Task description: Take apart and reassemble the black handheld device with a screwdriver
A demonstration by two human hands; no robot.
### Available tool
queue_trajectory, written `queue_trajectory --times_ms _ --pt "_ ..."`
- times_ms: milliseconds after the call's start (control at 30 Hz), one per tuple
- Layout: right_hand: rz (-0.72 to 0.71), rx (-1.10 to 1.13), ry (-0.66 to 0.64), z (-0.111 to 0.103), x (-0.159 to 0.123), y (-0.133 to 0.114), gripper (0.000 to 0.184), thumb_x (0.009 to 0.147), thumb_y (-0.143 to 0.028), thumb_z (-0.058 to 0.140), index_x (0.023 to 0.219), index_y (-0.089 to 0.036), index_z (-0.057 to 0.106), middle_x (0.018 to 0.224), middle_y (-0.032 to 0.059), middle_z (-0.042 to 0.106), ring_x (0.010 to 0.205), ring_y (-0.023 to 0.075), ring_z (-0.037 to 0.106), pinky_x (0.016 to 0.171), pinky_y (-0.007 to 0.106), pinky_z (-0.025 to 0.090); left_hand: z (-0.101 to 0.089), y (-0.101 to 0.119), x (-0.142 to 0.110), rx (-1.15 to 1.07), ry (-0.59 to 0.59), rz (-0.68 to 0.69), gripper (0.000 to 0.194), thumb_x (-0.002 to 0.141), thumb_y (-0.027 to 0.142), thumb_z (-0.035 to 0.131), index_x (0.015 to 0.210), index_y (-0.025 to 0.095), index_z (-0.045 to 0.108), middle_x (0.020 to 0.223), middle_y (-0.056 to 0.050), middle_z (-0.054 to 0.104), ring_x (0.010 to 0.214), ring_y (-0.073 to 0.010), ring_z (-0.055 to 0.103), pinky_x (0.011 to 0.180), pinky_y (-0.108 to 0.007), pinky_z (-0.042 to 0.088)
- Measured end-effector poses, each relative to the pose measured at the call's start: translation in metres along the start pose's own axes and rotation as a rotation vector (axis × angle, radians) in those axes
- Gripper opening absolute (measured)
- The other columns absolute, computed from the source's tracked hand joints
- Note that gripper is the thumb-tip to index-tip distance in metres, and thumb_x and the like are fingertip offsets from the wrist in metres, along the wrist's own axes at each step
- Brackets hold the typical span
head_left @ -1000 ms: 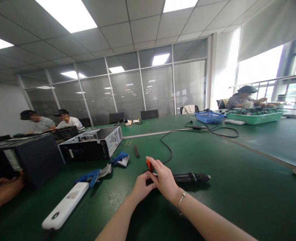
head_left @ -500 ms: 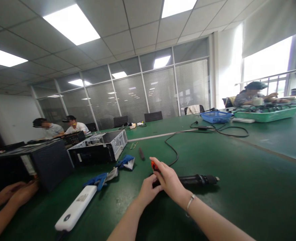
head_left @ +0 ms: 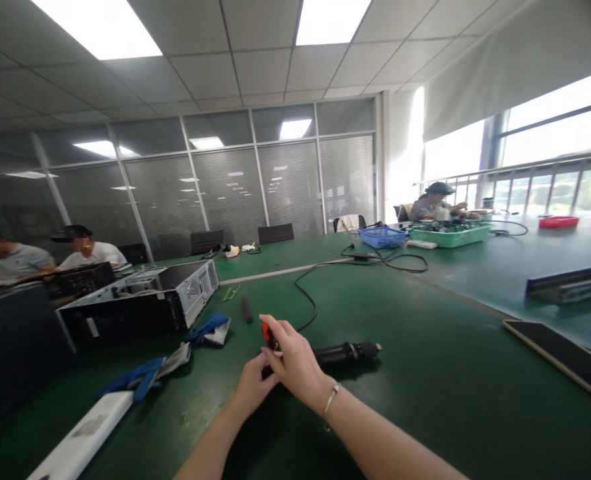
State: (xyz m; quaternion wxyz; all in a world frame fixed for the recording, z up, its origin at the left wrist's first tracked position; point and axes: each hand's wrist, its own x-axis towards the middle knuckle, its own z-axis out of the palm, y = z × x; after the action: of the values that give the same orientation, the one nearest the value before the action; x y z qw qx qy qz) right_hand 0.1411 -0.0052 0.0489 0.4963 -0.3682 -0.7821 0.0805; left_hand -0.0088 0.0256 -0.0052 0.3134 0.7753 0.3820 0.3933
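Note:
My right hand (head_left: 298,363), with a bracelet at the wrist, is closed around a small orange-and-black object (head_left: 266,333); its kind is mostly hidden by the fingers. My left hand (head_left: 253,387) is pressed against the right one, fingers bent together, and what they grip is hidden. Just behind and to the right of my hands, a black electric screwdriver (head_left: 340,354) lies on the green table, its tip pointing right. A black cord (head_left: 311,300) runs away from beside my hands.
Blue-and-grey gloves (head_left: 148,375), a white bar-shaped device (head_left: 88,433) and an open computer case (head_left: 140,310) lie left. A dark stick (head_left: 246,310) is ahead. Blue (head_left: 383,237) and green (head_left: 450,233) baskets stand back right. A phone-like slab (head_left: 560,353) lies right. Other people sit around.
The view has swung right, bringing the slab, a metal rail and a red tray into sight. My hands stay together in nearly the same pose, with the orange-and-black object still held.

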Motion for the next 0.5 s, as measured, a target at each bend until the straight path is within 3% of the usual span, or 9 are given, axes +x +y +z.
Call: queue_trajectory --times_ms 100,300,400,500 --pt "0.015 -0.069 -0.006 -0.0011 0.001 0.0009 0.061 0.084 -0.01 0.056 0.139 -0.031 0.04 0.1 0.0031 0.057 0.087 0.0183 0.057 0.081 0.031 0.048 -0.0009 0.0049 -0.0009 -0.021 -0.017 0.006 0.017 0.076 0.022 0.066 0.091 0.015 0.065 0.094 -0.007 0.072 0.091 -0.026 0.066 0.082 -0.032 0.05" --pt "-0.02 0.06 -0.037 0.0009 -0.0005 -0.0001 0.066 0.086 -0.005 0.045 0.144 -0.031 0.03 0.104 0.0035 0.058 0.09 0.0163 0.057 0.083 0.03 0.049 0.0003 0.0059 -0.003 0.011 0.014 0.005 0.015 0.076 0.016 0.063 0.091 0.014 0.066 0.093 -0.006 0.072 0.087 -0.0241 0.066 0.08 -0.031 0.05" --pt "-0.013 -0.037 -0.002 0.0003 -0.0014 -0.001 0.06 0.085 -0.011 0.054 0.14 -0.03 0.038 0.106 0.0051 0.057 0.092 0.0194 0.057 0.084 0.033 0.049 0.0008 0.0037 -0.0035 0.01 0.01 -0.003 0.016 0.076 0.018 0.064 0.092 0.014 0.066 0.094 -0.006 0.072 0.089 -0.0246 0.066 0.082 -0.032 0.05" --pt "-0.022 -0.025 -0.013 -0.0003 -0.0007 0.0004 0.056 0.087 -0.009 0.049 0.138 -0.031 0.041 0.099 0.0035 0.058 0.087 0.0177 0.057 0.081 0.031 0.05 0.0011 0.0046 -0.0036 -0.026 -0.008 0.003 0.018 0.076 0.022 0.068 0.093 0.014 0.065 0.096 -0.006 0.072 0.091 -0.0248 0.066 0.083 -0.031 0.05"
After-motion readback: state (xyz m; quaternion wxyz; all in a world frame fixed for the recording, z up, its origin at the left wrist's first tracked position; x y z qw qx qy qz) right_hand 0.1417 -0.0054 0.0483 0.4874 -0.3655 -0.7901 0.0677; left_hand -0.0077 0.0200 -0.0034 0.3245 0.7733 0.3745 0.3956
